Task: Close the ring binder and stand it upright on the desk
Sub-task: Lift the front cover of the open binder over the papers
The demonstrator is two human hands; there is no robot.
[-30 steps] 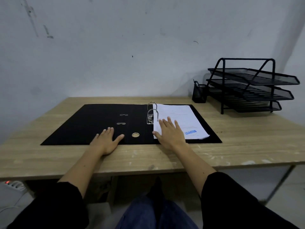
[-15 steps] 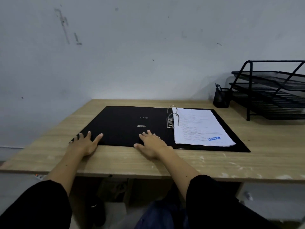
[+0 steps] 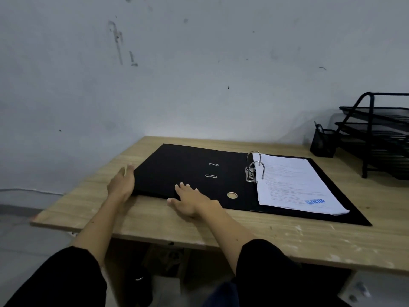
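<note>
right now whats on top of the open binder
A stack of paper on the rings, and the right hand on its near edge. The cover under the paper is hidden.

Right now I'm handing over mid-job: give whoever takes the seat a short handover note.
Left hand: open, at the left edge of the binder's front cover.
Right hand: open, flat on the cover's near edge.
Binder lies fully open on the desk; papers sit on the rings.
Done: nothing closed yet.
Left: fold the left cover over the papers, then stand the binder upright.

Black binder (image 3: 188,171), white pages (image 3: 294,185)
</note>
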